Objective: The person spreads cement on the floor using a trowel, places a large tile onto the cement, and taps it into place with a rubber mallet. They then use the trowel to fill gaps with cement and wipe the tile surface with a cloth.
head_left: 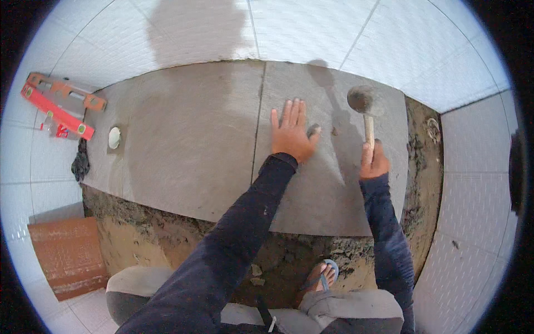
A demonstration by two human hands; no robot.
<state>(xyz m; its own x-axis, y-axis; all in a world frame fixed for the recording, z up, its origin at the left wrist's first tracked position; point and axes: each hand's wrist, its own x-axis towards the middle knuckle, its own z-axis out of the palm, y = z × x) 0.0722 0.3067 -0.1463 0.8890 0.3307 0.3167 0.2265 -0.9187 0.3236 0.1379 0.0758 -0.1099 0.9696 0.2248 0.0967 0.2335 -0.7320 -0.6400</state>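
My left hand lies flat on a large grey floor tile, fingers spread and pointing away from me. A small light lump shows beside its thumb; I cannot make out what it is. My right hand is wrapped round the wooden handle of a rubber mallet. The mallet's dark round head is above the right part of this tile, and its shadow falls on the tile to the left. A second grey tile adjoins on the left, with a narrow dark joint between the two.
At the far left are a red spirit level, an orange level, a clear bottle and a black rag. A white round drain piece sits in the left tile. Rough mortar borders the tiles. Brown cardboard leans lower left.
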